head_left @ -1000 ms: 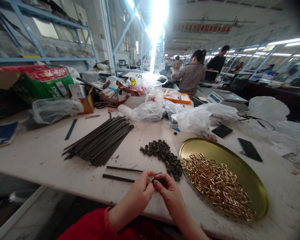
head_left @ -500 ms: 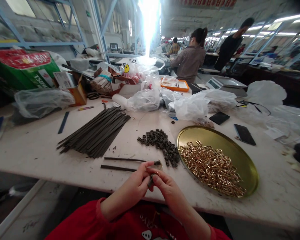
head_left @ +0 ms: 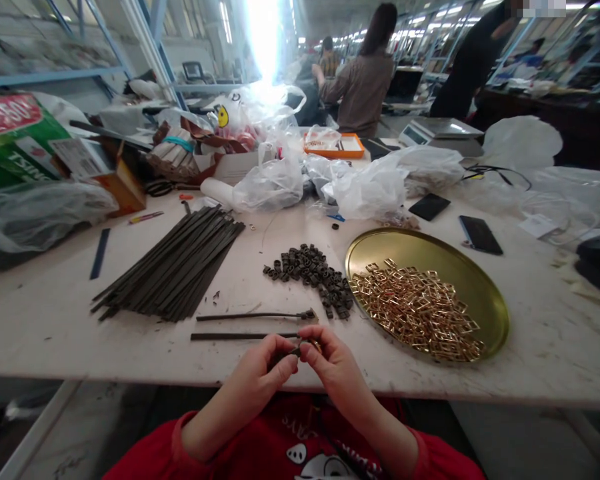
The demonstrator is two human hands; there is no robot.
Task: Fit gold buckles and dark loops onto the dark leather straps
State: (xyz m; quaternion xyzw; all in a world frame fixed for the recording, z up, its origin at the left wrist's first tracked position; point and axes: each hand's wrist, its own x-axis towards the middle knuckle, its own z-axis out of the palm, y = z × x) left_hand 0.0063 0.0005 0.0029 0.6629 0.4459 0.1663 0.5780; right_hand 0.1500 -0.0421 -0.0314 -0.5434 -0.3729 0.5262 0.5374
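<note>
My left hand [head_left: 263, 367] is closed, its thumb and fingers pinching a dark strap [head_left: 294, 351], mostly hidden by the fingers. Fingertips nearly touching it, my right hand [head_left: 336, 367] is also closed, with a small gold buckle [head_left: 318, 345] partly showing among its fingers. Just beyond the hands lie two dark strips: a flat one [head_left: 240, 337], and a thinner one [head_left: 253, 316] with a folded end at its right. Behind them is a heap of small black loops [head_left: 310, 267]. Many gold rectangular buckles [head_left: 415, 310] fill part of a round gold tray [head_left: 495, 333] on the right.
Dark flat strips [head_left: 170, 267] lie piled at the left. Plastic bags [head_left: 370, 187], an orange box [head_left: 350, 153] and a scale [head_left: 440, 133] stand farther back. A phone [head_left: 480, 235] rests beyond the tray. Two people [head_left: 365, 87] are across the table.
My view has tipped down and shifted. The hands have turned to sit side by side, and the dark strap end between them shows less. A bit of gold now shows in my right fingers.
</note>
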